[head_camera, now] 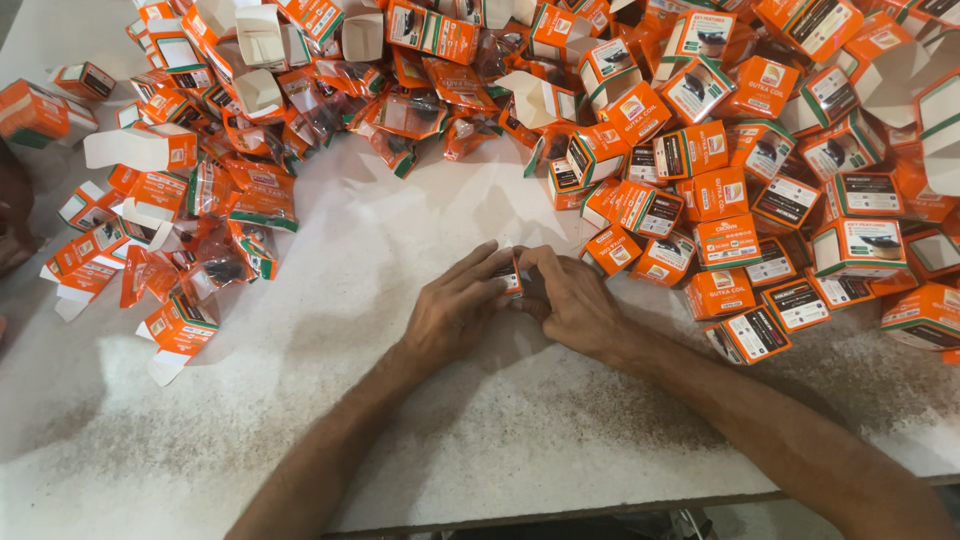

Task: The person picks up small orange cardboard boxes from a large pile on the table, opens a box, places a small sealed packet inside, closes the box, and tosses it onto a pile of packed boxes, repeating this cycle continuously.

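Note:
My left hand [455,305] and my right hand [572,298] meet at the middle of a white table [400,430]. Between their fingertips they hold one small orange box [510,274], mostly hidden by the fingers. Both hands rest on the table surface, fingers curled around the box. A pile of closed orange boxes [720,190] lies just right of my right hand.
Open orange boxes and clear orange packets with dark parts [230,150] are heaped at the left and back. The pile runs across the far side of the table. The table's front edge [560,505] lies near me. Part of another person shows at the far left edge [12,215].

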`<state>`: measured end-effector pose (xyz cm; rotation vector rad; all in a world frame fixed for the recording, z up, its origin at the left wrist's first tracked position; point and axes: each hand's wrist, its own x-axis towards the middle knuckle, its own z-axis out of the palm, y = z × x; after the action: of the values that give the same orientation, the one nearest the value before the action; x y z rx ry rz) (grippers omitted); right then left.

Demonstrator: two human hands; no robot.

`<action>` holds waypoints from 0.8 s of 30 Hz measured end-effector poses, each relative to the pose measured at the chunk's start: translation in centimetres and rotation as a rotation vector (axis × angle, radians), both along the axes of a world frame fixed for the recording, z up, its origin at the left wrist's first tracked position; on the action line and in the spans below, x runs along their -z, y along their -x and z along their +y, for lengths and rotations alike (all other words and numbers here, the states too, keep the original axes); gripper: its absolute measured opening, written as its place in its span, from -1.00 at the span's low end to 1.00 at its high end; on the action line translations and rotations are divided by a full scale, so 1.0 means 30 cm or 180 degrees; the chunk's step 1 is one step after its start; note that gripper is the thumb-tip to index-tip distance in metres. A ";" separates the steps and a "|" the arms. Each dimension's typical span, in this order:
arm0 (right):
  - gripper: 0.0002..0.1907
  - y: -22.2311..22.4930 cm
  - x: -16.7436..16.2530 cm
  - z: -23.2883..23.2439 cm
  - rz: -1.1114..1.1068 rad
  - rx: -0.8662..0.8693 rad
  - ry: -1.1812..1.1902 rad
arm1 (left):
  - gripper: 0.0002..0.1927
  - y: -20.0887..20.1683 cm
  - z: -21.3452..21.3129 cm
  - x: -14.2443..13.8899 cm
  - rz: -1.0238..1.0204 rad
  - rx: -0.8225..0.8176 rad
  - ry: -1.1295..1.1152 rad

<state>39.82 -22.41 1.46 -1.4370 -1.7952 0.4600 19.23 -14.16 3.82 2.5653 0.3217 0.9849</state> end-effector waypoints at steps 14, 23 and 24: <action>-0.55 -0.113 -0.191 -0.026 -0.1857 0.1821 -0.0752 | -0.66 -0.008 0.094 -0.019 -0.0546 -0.0999 0.0037; -0.23 -0.050 -0.146 -0.044 -0.1344 0.0425 -0.1403 | -0.73 -0.493 0.506 -0.095 -0.0813 -0.1184 -0.0037; -0.20 -0.050 -0.138 -0.040 -0.1128 0.0463 -0.1454 | -0.89 -0.499 0.499 -0.116 -0.0582 -0.1319 0.0011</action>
<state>41.33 -23.60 5.59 -1.3607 -1.8891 -0.2858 34.20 0.82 7.28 2.4296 0.8239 1.3473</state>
